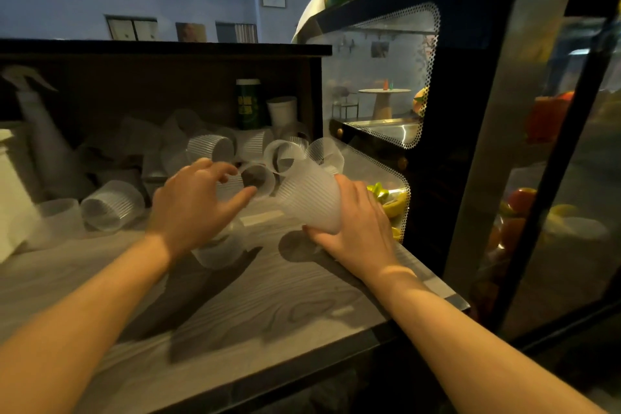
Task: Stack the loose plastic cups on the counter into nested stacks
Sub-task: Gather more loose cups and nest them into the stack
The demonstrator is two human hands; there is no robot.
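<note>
R hand [356, 225] grips cup stack [312, 198]; L fingers [232, 171] spread.

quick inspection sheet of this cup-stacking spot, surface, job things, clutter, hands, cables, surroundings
surface: grey wood-grain counter, bare at the front edge.
job's things: clear ribbed loose cups lie scattered on their sides at the back; one cup on its side at left; a nested stack held tilted.
clutter: spray bottle at left, green can and white paper cup at the back.
grippers: right hand grips the stack near its base; left hand open, reaching toward the cups, touching none clearly.
cables: nothing seen.
surroundings: glass display case with fruit at right; blue wall behind.
</note>
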